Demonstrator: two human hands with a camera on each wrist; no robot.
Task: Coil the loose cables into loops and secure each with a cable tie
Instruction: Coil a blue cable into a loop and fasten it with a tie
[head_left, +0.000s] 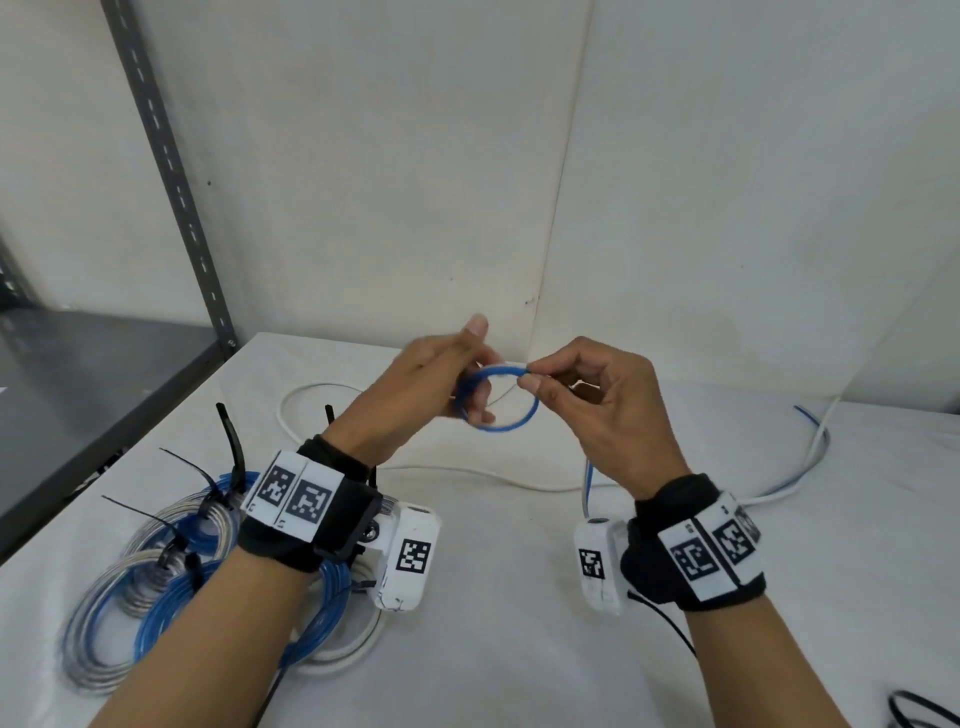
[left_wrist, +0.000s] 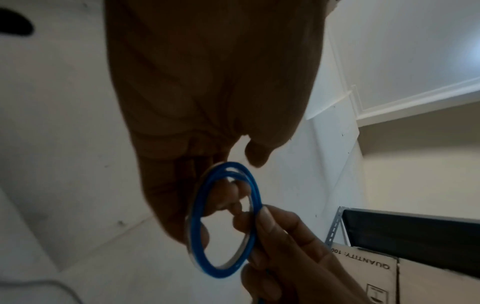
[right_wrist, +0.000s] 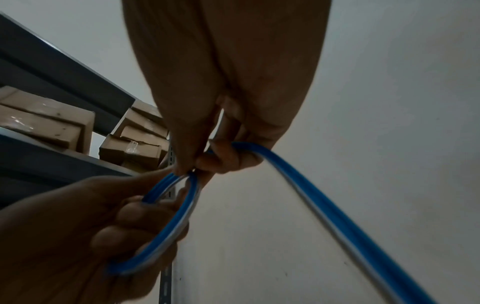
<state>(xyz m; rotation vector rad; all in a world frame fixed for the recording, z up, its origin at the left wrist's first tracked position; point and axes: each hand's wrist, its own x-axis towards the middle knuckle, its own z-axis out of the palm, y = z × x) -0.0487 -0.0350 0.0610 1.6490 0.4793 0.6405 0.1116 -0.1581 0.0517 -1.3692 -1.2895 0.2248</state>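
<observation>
A small coil of blue cable (head_left: 511, 415) hangs in the air above the white table (head_left: 519, 597), between my two hands. My left hand (head_left: 467, 379) grips the coil's left side, fingers curled through the loop (left_wrist: 221, 226). My right hand (head_left: 530, 376) pinches the top of the loop between thumb and forefinger. From that pinch the loose blue cable (right_wrist: 324, 205) runs down past my right wrist (head_left: 588, 483) and trails off to the right of the table (head_left: 808, 418). The coil (right_wrist: 166, 222) holds a few turns.
Several finished coils (head_left: 156, 587), blue, silver and white, lie at the front left with black cable ties (head_left: 231, 441) sticking up. A loose white cable (head_left: 467, 473) snakes across the table. More black ties (head_left: 914, 712) lie at the bottom right. A grey metal shelf (head_left: 104, 374) stands at the left.
</observation>
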